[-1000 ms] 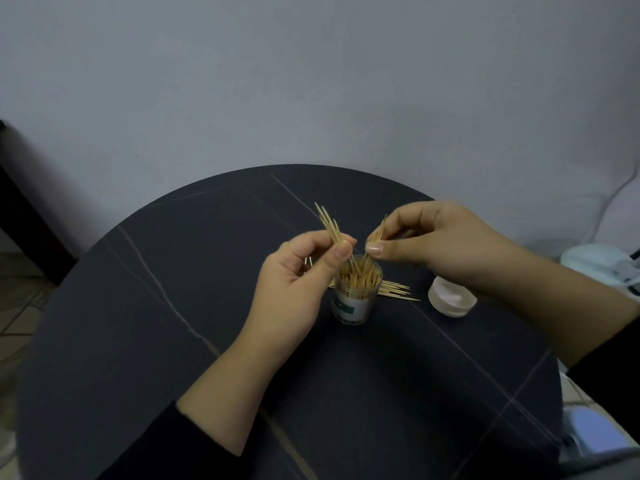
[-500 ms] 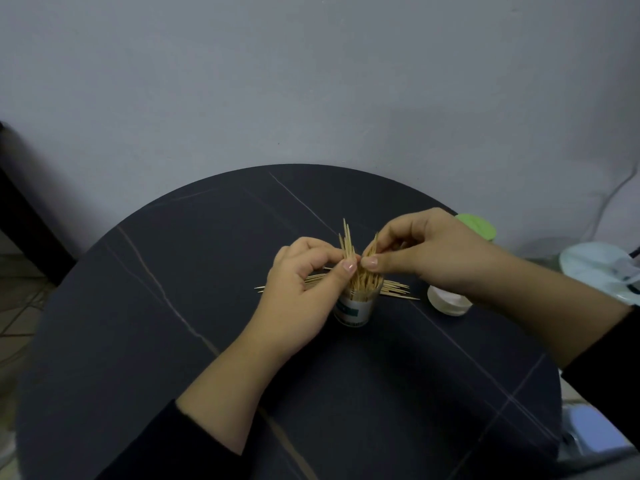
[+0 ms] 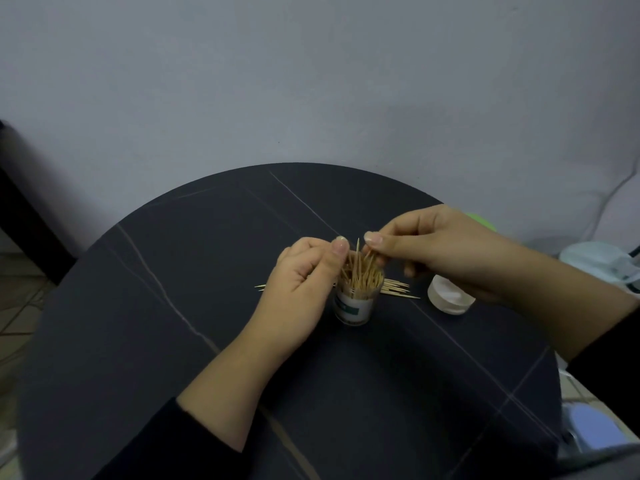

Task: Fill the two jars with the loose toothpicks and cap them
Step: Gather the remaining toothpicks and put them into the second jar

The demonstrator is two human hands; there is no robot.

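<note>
Blk veined table (image 3: 194, 358), wht cap (image 3: 447, 302)

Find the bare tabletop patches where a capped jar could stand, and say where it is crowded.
Free: the left stretch between the left hand and the table rim; the near patch between both forearms, before the jar; the far strip behind the hands. Crowded: around the jar, with right hand, loose toothpicks and white cap.

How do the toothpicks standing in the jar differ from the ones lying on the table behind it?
In the jar the standing toothpicks are on end, densely packed, tips up. The loose toothpicks lie flat on the table, fanned out and fewer. The right hand pinches some standing toothpicks, while the loose toothpicks right of the jar lie untouched. Both are thin, pale, pointed wooden sticks.
</note>
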